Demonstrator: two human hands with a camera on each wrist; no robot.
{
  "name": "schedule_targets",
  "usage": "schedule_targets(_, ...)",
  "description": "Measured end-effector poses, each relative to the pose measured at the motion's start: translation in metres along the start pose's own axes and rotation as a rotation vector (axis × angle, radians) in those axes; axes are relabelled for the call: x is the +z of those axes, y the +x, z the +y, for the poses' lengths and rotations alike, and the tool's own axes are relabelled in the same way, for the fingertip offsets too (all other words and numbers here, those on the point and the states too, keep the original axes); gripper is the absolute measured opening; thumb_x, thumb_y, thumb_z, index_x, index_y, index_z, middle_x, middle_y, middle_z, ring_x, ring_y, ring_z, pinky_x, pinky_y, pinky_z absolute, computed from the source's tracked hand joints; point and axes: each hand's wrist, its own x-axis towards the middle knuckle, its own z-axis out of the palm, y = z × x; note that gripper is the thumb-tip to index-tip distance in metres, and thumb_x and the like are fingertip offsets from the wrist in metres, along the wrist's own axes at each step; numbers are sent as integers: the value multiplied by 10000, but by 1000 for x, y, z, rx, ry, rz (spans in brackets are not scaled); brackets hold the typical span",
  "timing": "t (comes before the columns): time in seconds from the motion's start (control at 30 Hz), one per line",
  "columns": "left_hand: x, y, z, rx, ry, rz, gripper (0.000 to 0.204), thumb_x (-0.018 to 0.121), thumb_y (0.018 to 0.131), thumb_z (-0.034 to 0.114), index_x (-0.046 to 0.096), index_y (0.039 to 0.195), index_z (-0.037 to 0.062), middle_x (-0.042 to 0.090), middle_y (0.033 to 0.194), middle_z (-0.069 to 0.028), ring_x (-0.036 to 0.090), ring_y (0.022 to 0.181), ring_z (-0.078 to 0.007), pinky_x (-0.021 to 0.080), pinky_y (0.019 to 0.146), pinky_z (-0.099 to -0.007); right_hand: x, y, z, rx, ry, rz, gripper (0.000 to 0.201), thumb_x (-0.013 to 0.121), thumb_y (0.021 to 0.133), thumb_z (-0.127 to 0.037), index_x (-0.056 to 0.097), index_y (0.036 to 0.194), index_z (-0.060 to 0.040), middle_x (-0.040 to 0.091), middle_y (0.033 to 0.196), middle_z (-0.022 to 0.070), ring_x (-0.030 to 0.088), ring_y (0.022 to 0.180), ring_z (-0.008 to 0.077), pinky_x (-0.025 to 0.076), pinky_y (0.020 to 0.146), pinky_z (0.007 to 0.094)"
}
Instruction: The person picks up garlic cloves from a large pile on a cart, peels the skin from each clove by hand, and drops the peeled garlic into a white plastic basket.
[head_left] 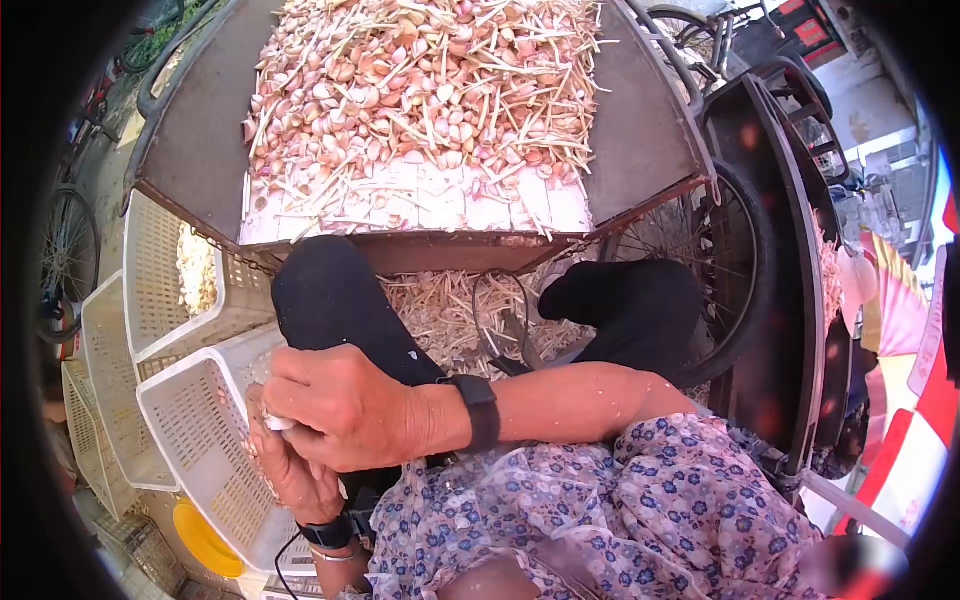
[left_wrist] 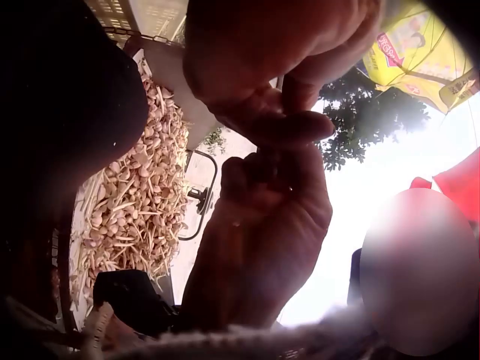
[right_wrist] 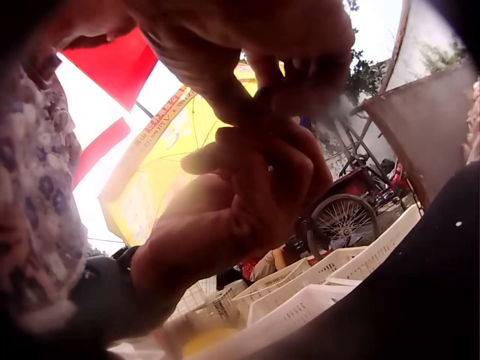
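The two hands meet over a white plastic crate at the left of the head view. The right hand, with curled fingers and a dark wristband, pinches a small whitish garlic clove. Just below it, the left hand holds the clove from the other side, its palm partly covered by the right hand. In the left wrist view the fingertips of the left hand and right hand come together. Dark shading in both wrist views hides most of the clove between them.
A cart bed ahead carries a heap of garlic cloves and dry stems. White crates stand at left, beside a yellow basin. Stem litter lies between the knees. At right is another cart with a spoked wheel.
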Motion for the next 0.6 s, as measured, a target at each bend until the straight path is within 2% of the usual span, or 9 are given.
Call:
schedule_targets(0.07,2,1,2,-28,10,98,486,546,923,256,369,1326,49,530,1172,-74,572,987,-154,511,784,-244,3,4,12,-19,-19,-118,189,634,654,-47,473,751,-28,417,707,92,525,612,262,423,468,348)
schedule_targets(0.2,-7,31,6,-256,-484,-288,307,448,965,186,432,1180,-32,507,1054,-133,491,722,-106,426,527,-191,-23,8,26,31,19,-445,153,586,742,-94,507,857,-30,503,803,87,555,675,195,461,539,330)
schedule_targets(0.23,-14,40,10,-304,-579,-371,278,432,971,170,453,1134,-54,507,1002,-144,462,633,-89,395,449,-172,-46,9,32,98,-6,-442,164,596,756,-127,526,864,-24,524,780,98,569,666,199,466,545,337)
schedule_targets(0.3,-53,45,58,-241,-747,-60,198,413,979,153,438,1058,-27,411,828,-87,323,568,-58,306,425,-155,-118,-3,67,433,-270,-58,210,615,784,-193,563,877,-12,566,732,121,597,648,207,477,557,352)
schedule_targets(0.37,-188,65,81,-32,-390,-85,290,389,984,143,434,1147,-93,477,1035,-186,462,704,-117,437,485,-164,-192,-33,116,943,-564,472,273,635,812,-260,601,891,-1,608,685,143,625,629,215,488,568,366)
schedule_targets(0.4,-234,74,80,31,98,140,327,393,983,157,407,1187,-98,458,1091,-211,478,807,-155,471,587,-204,-221,-52,138,1143,-695,603,308,645,826,-293,620,897,5,629,661,154,638,620,219,493,574,373)
schedule_targets(0.47,-289,86,73,166,1094,572,415,402,980,187,352,1267,-108,420,1203,-259,509,1014,-232,539,790,-284,-260,-108,194,1162,-1023,518,296,633,818,-266,614,907,15,629,700,202,640,661,301,488,604,409)
schedule_targets(0.5,-294,87,69,92,982,620,455,411,975,199,313,1295,-110,385,1245,-277,457,1095,-271,491,873,-319,-270,-127,218,1163,-1181,474,290,627,814,-253,610,912,20,628,719,225,641,681,343,486,618,427)
schedule_targets(0.6,-284,92,74,-20,623,746,567,436,963,228,215,1363,-109,301,1337,-318,344,1266,-363,383,1047,-390,-269,-101,225,829,-1078,610,252,617,795,-204,610,911,20,623,777,258,611,745,429,476,654,467)
